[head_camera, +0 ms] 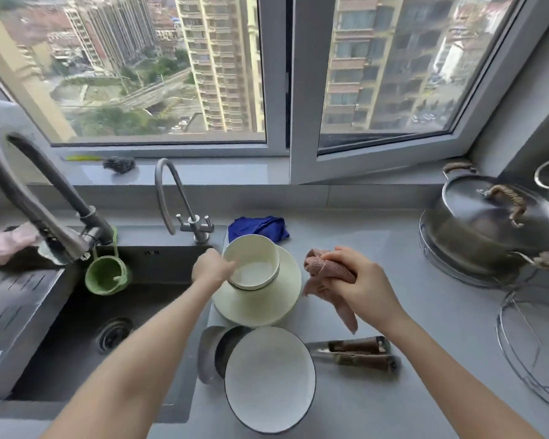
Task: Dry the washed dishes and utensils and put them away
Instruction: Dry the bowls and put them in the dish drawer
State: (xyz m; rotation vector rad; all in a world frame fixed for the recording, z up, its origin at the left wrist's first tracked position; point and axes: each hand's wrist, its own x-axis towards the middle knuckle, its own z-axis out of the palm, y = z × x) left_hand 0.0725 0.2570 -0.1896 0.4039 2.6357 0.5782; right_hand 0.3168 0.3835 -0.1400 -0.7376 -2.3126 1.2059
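My left hand [212,268] grips the left rim of a cream bowl [254,264] that stands on a cream plate [260,299] beside the sink. To its right, my right hand [358,283] holds a bunched pink-brown cloth [322,267] just above the counter, apart from the bowl. Nearer to me a white bowl with a dark rim [268,378] leans on its side against a grey dish [208,353]. Two utensils with brown handles [355,353] lie on the counter to the right of that bowl.
A dark sink [92,337] with a black tap [38,198] and a thin steel tap [178,198] fills the left. A green cup [107,274] hangs there. A blue cloth [257,228] lies behind the plate. A lidded steel pot [488,226] and wire rack [533,350] stand right.
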